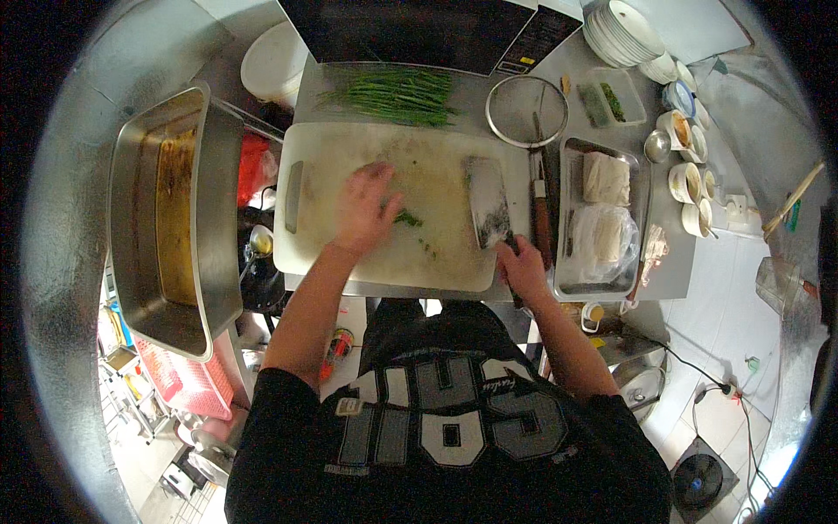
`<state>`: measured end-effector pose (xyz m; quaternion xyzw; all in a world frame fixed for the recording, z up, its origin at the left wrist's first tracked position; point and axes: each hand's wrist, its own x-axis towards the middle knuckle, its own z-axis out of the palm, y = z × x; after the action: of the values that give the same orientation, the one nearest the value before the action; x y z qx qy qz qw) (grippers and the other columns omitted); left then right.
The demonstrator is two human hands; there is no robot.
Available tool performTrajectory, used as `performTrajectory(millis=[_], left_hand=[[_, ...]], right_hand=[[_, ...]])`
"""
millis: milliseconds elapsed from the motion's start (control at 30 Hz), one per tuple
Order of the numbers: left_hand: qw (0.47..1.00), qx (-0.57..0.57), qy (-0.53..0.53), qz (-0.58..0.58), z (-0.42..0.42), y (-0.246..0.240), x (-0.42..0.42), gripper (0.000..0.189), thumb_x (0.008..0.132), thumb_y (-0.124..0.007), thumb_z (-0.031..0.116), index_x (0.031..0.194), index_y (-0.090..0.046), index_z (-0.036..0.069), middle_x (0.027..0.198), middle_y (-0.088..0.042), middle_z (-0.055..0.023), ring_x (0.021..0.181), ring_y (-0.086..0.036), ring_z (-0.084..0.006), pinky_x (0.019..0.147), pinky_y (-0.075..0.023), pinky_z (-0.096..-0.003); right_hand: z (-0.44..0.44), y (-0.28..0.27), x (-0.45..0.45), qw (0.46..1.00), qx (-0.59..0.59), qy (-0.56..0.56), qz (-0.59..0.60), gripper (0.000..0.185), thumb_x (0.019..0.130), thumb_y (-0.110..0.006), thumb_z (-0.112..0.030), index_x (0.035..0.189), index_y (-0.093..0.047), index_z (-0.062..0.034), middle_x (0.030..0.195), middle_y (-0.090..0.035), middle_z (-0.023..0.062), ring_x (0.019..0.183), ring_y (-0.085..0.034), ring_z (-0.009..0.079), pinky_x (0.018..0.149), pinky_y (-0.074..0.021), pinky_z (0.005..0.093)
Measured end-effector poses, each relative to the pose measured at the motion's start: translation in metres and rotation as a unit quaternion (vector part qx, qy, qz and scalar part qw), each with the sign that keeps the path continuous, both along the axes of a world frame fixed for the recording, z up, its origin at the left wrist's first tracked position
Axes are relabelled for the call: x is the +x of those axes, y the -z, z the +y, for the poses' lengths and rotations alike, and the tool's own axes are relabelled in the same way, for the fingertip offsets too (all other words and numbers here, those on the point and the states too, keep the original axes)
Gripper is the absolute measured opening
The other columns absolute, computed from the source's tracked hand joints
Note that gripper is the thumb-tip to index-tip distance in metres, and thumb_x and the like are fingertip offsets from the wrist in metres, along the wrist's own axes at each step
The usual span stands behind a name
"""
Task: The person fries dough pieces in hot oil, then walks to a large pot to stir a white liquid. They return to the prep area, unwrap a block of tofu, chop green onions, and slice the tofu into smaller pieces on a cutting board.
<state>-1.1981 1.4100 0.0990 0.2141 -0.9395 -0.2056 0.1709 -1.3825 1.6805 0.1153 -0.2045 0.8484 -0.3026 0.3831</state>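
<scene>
My right hand grips the handle of a broad cleaver, whose blade lies over the right side of a pale cutting board. My left hand is over the middle of the board, blurred, with its fingers apart. Whether its fingers touch the board I cannot tell. Just right of these fingers sits a small heap of chopped green onion, with a few loose bits nearer to me. Behind the board lies a bunch of long green onions or chives.
A metal tray right of the board holds a pale block and a bagged one. Between them lies a long brown-handled tool. A round strainer and bowls stand beyond. A deep steel basin is at left.
</scene>
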Motion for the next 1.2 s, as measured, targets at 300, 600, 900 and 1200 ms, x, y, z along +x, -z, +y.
performTrajectory(millis=[300,600,900,1200], left_hand=[[0.981,-0.038,0.020,-0.190,0.012,-0.013,0.038,0.026,0.077,-0.067,0.029,0.095,-0.066,0.009,0.093,-0.065,-0.0124,0.090,-0.062,-0.0318,0.087,-0.0440,-0.0449],[0.983,-0.056,-0.057,-0.167,0.012,-0.012,0.044,0.012,0.077,-0.066,0.018,0.085,-0.064,0.009,0.081,-0.064,-0.0101,0.078,-0.064,-0.0288,0.072,-0.0485,-0.0429],[0.952,0.140,-0.271,-0.035,-0.042,-0.040,0.051,0.015,0.080,-0.065,0.019,0.086,-0.068,0.005,0.081,-0.068,-0.0143,0.076,-0.067,-0.0325,0.068,-0.0529,-0.0404],[0.976,-0.174,-0.057,-0.119,-0.128,-0.045,-0.064,0.014,0.081,-0.061,0.022,0.085,-0.065,0.009,0.083,-0.066,-0.0123,0.077,-0.065,-0.0331,0.069,-0.0528,-0.0445]], right_hand=[[-0.007,-0.009,0.002,0.993,0.018,-0.097,0.058,0.035,0.090,-0.061,-0.034,0.107,-0.058,-0.0030,0.081,-0.065,0.0136,0.062,-0.063,0.0230,0.058,-0.0518,0.0378],[-0.011,-0.005,0.003,0.997,0.060,-0.004,-0.048,0.044,0.088,-0.060,-0.040,0.109,-0.060,-0.0016,0.085,-0.068,0.0166,0.075,-0.067,0.0308,0.072,-0.0523,0.0450],[0.001,0.006,0.003,0.999,0.004,0.000,-0.051,0.034,0.090,-0.059,-0.033,0.091,-0.058,0.0012,0.073,-0.064,0.0149,0.063,-0.063,0.0263,0.062,-0.0491,0.0408],[0.005,0.003,0.009,0.998,0.013,0.011,-0.062,0.036,0.091,-0.060,-0.034,0.094,-0.056,0.0022,0.071,-0.064,0.0156,0.063,-0.063,0.0280,0.061,-0.0488,0.0418]])
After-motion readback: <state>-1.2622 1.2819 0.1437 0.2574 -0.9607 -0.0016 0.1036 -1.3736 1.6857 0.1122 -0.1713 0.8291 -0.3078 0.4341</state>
